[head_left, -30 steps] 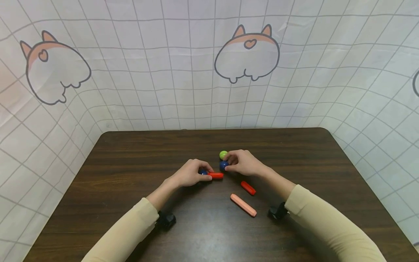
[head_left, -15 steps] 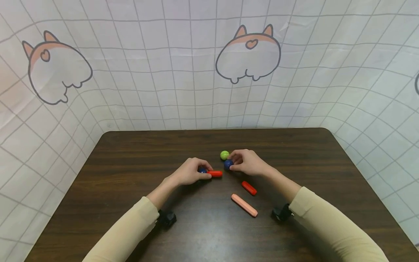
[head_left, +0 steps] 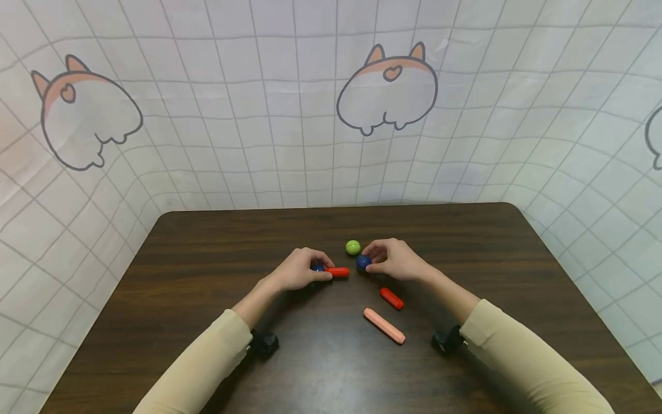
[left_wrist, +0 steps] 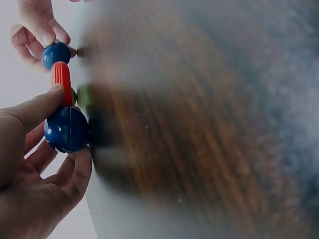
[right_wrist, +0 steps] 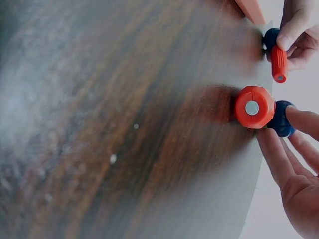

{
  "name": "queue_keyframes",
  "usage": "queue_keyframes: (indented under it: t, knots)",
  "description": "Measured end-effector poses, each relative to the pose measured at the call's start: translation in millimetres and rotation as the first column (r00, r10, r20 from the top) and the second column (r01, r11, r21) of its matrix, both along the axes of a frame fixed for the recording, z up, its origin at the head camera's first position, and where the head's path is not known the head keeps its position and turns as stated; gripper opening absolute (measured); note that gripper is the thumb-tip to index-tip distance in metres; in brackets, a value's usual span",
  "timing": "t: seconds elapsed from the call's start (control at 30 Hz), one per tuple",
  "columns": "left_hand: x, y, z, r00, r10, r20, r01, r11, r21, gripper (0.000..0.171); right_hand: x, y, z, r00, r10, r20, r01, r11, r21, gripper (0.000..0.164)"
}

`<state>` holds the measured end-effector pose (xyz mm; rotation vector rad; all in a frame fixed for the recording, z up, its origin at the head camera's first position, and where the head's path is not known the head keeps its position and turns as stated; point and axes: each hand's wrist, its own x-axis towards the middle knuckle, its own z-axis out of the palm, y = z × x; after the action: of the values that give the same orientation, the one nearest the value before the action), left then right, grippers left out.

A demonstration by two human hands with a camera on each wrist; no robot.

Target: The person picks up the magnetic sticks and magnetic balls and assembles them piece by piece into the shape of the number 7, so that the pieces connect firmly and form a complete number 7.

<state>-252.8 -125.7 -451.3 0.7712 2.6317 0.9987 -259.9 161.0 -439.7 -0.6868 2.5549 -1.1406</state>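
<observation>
My left hand point(head_left: 302, 269) pinches a short red rod point(head_left: 338, 272) and the blue ball point(left_wrist: 66, 129) at its near end, close over the table. The rod's free end points right and shows a small metal tip in the right wrist view. My right hand point(head_left: 397, 260) holds a second blue ball point(head_left: 364, 263) between thumb and fingers. A narrow gap parts this ball from the red rod in the head view. Just behind it lies a green ball point(head_left: 353, 248). A second red rod point(head_left: 391, 298) lies in front of my right hand, its silver disc end point(right_wrist: 252, 107) facing the right wrist camera.
A longer salmon-pink rod point(head_left: 384, 326) lies on the dark wood table point(head_left: 217, 241), nearer to me than the red one. A white checked curtain point(head_left: 248, 115) with cartoon prints surrounds the table's back and sides. Each wrist wears a black camera point(head_left: 265, 345).
My right hand has drawn its blue ball a little to the right, apart from the green ball. My left hand has shifted slightly away from me with the rod and ball.
</observation>
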Motion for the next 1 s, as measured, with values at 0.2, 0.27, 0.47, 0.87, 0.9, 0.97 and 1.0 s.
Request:
queue_keyframes:
  t: [0.2, 0.27, 0.47, 0.87, 0.9, 0.97, 1.0]
  knots:
    - [-3.7, 0, -1.3, 1.0, 0.015, 0.021, -0.015, 1.0, 0.006, 0.016, 0.9, 2, -2.2, 0.999, 0.0, 0.032, 0.001, 0.999, -0.038, 0.029]
    - [-4.9, 0, -1.3, 0.999, 0.022, 0.027, -0.022, 1.0, 0.006, 0.016, 1.2, 2, -2.3, 0.999, -0.005, 0.042, 0.007, 0.999, -0.042, 0.029]
    - [-8.3, 1, -0.1, 0.999, 0.032, 0.026, -0.032, 0.999, -0.003, 0.016, -0.4, 1, -4.2, 0.998, -0.025, 0.058, 0.027, 0.999, -0.037, 0.028]
    - [-12.4, 6, 2.5, 0.999, 0.033, 0.015, -0.033, 0.999, -0.019, 0.016, -2.6, 2, -5.7, 0.999, -0.021, 0.035, 0.022, 0.999, -0.042, 0.029]
    - [-12.6, 6, 2.8, 0.999, 0.034, 0.017, -0.034, 0.999, -0.016, 0.016, -2.6, 2, -5.5, 0.999, -0.02, 0.034, 0.022, 0.999, -0.043, 0.029]
    - [-13.1, 7, 3.5, 0.999, 0.032, 0.013, -0.032, 0.999, -0.017, 0.016, -2.8, 2, -5.0, 0.999, -0.02, 0.035, 0.022, 0.999, -0.047, 0.029]
    - [-13.4, 7, 3.8, 1.0, 0.028, 0.007, -0.028, 0.999, -0.018, 0.016, -3.0, 1, -4.9, 0.999, -0.02, 0.036, 0.022, 0.998, -0.05, 0.029]
